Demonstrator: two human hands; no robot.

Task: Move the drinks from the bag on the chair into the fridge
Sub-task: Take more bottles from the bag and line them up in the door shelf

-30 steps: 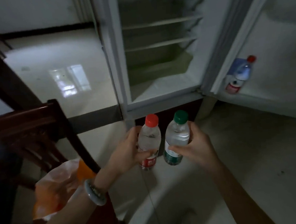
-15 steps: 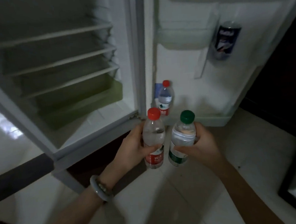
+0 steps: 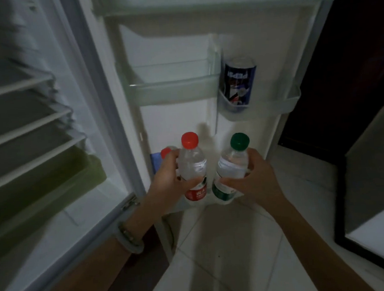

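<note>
My left hand [image 3: 166, 183] grips a clear water bottle with a red cap and red label [image 3: 192, 165]. My right hand [image 3: 254, 177] grips a clear water bottle with a green cap and green label [image 3: 233, 165]. Both bottles are upright and held low in front of the open fridge door [image 3: 170, 44], at its bottom shelf. Behind my left hand another red-capped bottle [image 3: 165, 152] stands in that bottom door shelf, mostly hidden. A blue drink can [image 3: 239, 83] sits in a small door pocket higher up on the right.
The fridge's inside [image 3: 26, 125] is at the left, with several bare shelves and a greenish drawer [image 3: 53, 184]. A transparent door shelf [image 3: 173, 87] spans the middle of the door. Pale floor tiles [image 3: 228, 256] lie below; dark furniture [image 3: 375, 178] stands at the right.
The view swung from the chair and bag to the fridge door. Both hands with their bottles moved forward and closer to the door's bottom shelf, slightly further apart.
</note>
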